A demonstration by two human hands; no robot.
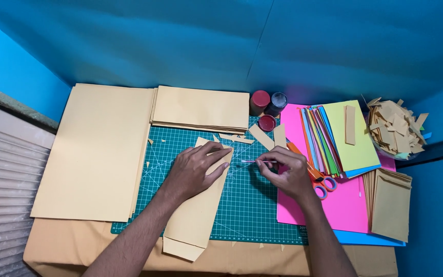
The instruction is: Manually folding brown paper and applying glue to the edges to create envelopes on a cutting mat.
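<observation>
My left hand (196, 172) lies flat on a folded tan paper piece (193, 220) that stretches from the green cutting mat (252, 205) past its front edge. My right hand (285, 172) pinches a thin pink-tipped stick (255, 161), its tip pointing left toward the top edge of the tan piece near my left fingertips. Orange-handled scissors (320, 180) lie just right of my right hand, partly hidden by it.
A big tan sheet pile (96, 149) lies at left and a tan stack (201, 107) at the back. Two small jars (267, 102) and a red lid (266, 122) stand behind the mat. Coloured papers (342, 136), a pink sheet (344, 208), folded tan envelopes (390, 202) and a scrap-filled bowl (396, 128) fill the right.
</observation>
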